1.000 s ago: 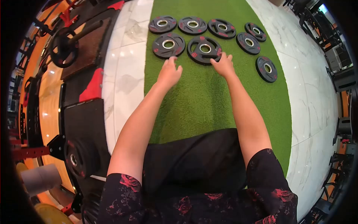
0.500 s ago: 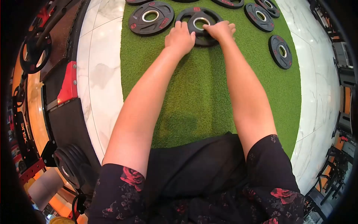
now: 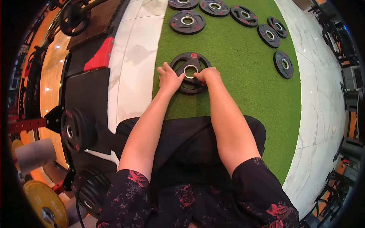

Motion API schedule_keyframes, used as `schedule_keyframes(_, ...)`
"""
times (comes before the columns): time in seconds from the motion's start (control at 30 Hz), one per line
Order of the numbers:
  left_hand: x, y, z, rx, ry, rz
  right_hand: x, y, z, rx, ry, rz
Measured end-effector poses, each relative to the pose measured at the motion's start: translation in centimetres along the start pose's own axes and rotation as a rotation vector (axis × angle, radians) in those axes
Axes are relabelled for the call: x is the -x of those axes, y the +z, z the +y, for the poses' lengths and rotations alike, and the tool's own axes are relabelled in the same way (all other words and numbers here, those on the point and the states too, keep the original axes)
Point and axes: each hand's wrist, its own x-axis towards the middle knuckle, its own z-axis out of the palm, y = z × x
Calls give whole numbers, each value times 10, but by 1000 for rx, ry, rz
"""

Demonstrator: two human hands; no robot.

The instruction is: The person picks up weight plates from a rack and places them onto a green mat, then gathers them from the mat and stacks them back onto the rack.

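A black weight plate (image 3: 194, 59) with a red mark and a silver centre ring is on the green turf, just beyond my knees. At its left side is my left hand (image 3: 170, 79), fingers apart and thumb near the centre ring. My right hand (image 3: 207, 75) grips the plate's right side, thumb reaching toward the ring and the other fingers curled over the edge. The underside of the plate is hidden.
Several black plates lie on the turf (image 3: 235, 76) beyond, among them one at the upper left (image 3: 187, 22) and one at the right (image 3: 283, 64). A rack with stored plates (image 3: 72, 131) and a yellow plate (image 3: 45, 205) stands at the left.
The held plate and both hands are closer to my body, apart from the other plates. My view has shifted, showing more of the rack and the far plates.
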Motion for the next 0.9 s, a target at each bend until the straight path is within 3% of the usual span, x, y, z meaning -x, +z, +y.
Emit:
schedule_keyframes(0.03, -7, 0, -13, -1, -13, 14, 5, 10, -5, -13, -10, -3)
schedule_keyframes(0.1, -16, -3, -43, 72, -87, -140, 14, 23, -6, 9, -48, 25)
schedule_keyframes(0.17, -11, -1, -59, 98, -24, -164, 40, 15, -5, -48, -54, 167)
schedule_keyframes(0.3, -4, -6, -27, 14, -197, -180, 63, 10, -11, 75, -133, 220)
schedule_keyframes(0.37, -4, 0, -10, -12, -285, -159, 69, 3, -13, 47, -139, 138)
schedule_keyframes(0.5, -1, 0, 13, -9, -380, -166, 54, 8, -7, 133, -213, 271)
schedule_keyframes(0.7, -10, -15, -3, 54, -363, -65, 60, 11, -24, 108, -290, 249)
schedule_keyframes(0.9, -46, -107, -53, -23, -293, 139, 107, 35, -102, 88, -527, 349)
